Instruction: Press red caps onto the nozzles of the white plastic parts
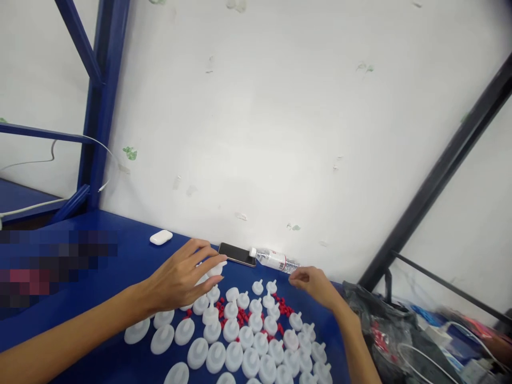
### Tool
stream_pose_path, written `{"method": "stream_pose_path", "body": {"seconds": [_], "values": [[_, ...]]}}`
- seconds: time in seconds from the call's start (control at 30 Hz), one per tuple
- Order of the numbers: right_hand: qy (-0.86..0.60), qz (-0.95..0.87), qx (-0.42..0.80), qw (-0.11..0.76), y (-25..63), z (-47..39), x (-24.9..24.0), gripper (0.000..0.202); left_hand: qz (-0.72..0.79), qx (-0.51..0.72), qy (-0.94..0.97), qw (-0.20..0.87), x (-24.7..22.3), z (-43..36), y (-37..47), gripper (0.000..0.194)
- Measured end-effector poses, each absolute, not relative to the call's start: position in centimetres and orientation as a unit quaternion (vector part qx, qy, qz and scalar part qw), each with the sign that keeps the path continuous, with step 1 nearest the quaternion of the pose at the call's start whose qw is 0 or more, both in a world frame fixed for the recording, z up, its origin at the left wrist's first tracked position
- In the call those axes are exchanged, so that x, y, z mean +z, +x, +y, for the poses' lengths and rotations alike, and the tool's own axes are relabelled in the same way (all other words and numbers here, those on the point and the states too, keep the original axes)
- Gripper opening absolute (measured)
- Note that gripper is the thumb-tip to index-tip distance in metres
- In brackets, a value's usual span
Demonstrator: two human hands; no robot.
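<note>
In the head view, your left hand point(180, 277) has its thumb and fingers apart, curved around a white cap point(215, 270); you cannot tell from here if the fingers grip it or only touch it. Your right hand point(318, 288) has fingertips drawn nearly together, and whether something small is between them is not visible. Many other caps point(250, 362) stand on the blue table point(128, 237), between your hands and nearer to you, most with the stem upward. Red bits point(243, 317) lie scattered among them. Just beyond your left fingertips is a phone point(237, 254); a bottle point(272, 259) lies just behind your right fingertips. A white case point(161, 238) is beyond your left wrist. Right of your right forearm is a black bag point(362, 298).
</note>
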State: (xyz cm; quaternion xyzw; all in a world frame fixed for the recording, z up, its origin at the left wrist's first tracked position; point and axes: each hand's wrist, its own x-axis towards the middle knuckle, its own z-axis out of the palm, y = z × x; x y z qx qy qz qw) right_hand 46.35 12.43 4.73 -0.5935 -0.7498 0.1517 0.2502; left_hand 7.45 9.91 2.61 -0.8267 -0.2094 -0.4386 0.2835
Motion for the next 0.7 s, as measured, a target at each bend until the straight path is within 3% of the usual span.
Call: {"method": "stream_pose_path", "body": {"seconds": [0.27, 0.5, 0.7], "values": [[-0.571, -0.753, 0.263, 0.194, 48.4, 13.0, 0.6, 0.031, -0.207, -0.451, -0.828, 0.263, 2.0, 9.2, 8.4, 0.025], [-0.557, -0.762, 0.286, 0.165, 47.8, 13.7, -0.4, 0.021, -0.222, -0.412, -0.852, 0.234, 1.6, 8.8, 8.8, 0.028], [-0.554, -0.749, 0.275, 0.236, 47.4, 14.2, -0.2, 0.021, -0.233, -0.404, -0.853, 0.233, 1.3, 9.1, 9.1, 0.026]]}}
